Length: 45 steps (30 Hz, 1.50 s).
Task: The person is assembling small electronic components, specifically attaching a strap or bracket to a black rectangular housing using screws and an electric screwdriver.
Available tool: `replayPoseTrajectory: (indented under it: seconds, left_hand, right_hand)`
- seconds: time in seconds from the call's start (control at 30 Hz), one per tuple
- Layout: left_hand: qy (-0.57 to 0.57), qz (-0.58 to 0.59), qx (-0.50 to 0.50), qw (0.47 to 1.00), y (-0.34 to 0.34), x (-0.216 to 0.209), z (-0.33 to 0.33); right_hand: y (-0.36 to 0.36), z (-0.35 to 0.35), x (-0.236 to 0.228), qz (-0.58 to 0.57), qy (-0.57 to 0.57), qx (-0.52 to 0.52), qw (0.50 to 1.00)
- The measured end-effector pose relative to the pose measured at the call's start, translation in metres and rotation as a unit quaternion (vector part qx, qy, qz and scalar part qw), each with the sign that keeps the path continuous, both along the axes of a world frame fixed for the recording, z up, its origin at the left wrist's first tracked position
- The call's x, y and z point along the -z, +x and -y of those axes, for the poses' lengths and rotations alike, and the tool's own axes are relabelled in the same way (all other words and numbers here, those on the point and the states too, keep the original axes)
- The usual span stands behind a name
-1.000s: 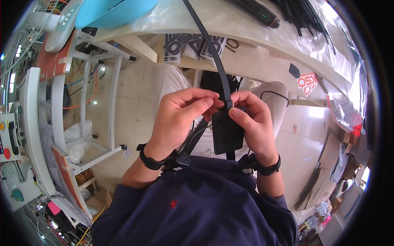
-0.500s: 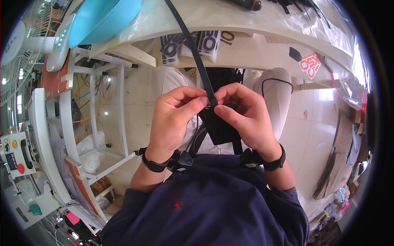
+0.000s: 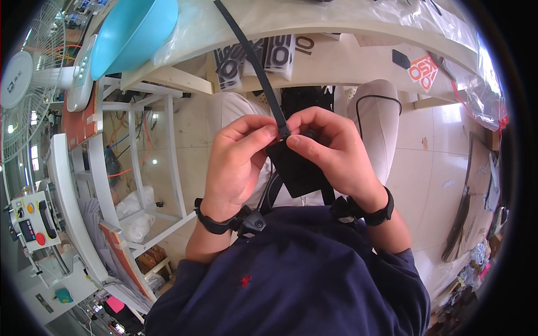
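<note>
**Lettering around the worktable**

Pale packets (image 3: pixel 280 53) under the tabletop: large, bold, dark characters. More dark characters on the pale shelf (image 3: pixel 336 64) beside them. Farther right, an orange-and-white sticker (image 3: pixel 423 73) with block lettering. Fan hub (image 3: pixel 17 79), far left: small dark mark, possibly lettering, too distorted to read. Control box (image 3: pixel 33 221): tiny markings, illegible. Wearer's navy shirt (image 3: pixel 302 269): small red emblem (image 3: pixel 245 281).

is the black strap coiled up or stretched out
Stretched out: the black strap runs in one long line from between the left hand and right hand.
</note>
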<state>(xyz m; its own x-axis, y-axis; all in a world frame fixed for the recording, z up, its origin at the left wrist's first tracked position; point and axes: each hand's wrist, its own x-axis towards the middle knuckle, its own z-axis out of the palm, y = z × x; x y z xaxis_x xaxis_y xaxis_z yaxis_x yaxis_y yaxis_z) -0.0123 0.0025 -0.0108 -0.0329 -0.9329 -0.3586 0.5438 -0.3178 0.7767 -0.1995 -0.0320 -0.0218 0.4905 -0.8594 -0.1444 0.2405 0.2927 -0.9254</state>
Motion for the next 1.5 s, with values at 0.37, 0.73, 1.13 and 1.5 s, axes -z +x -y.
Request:
replayPoseTrajectory:
  seconds: [0.37, 0.73, 1.13, 1.5]
  left_hand:
    - [0.062, -0.056, 0.021, 0.996, -0.011, -0.001, -0.005]
    - [0.041, -0.032, -0.018, 0.998, -0.011, 0.002, -0.012]
    - [0.015, -0.042, -0.026, 0.999, -0.009, 0.004, -0.014]
    - [-0.035, -0.003, -0.056, 0.998, -0.015, 0.015, -0.017]
  right_hand:
    - [0.000, -0.002, 0.007, 0.046, 0.003, 0.014, 0.999]
    - [0.006, -0.006, 0.009, -0.006, -0.041, 0.048, 0.998]
    - [0.008, -0.005, 0.005, -0.030, -0.037, 0.045, 0.998]
    - [0.010, -0.003, 0.010, -0.017, 0.013, 0.043, 0.999]
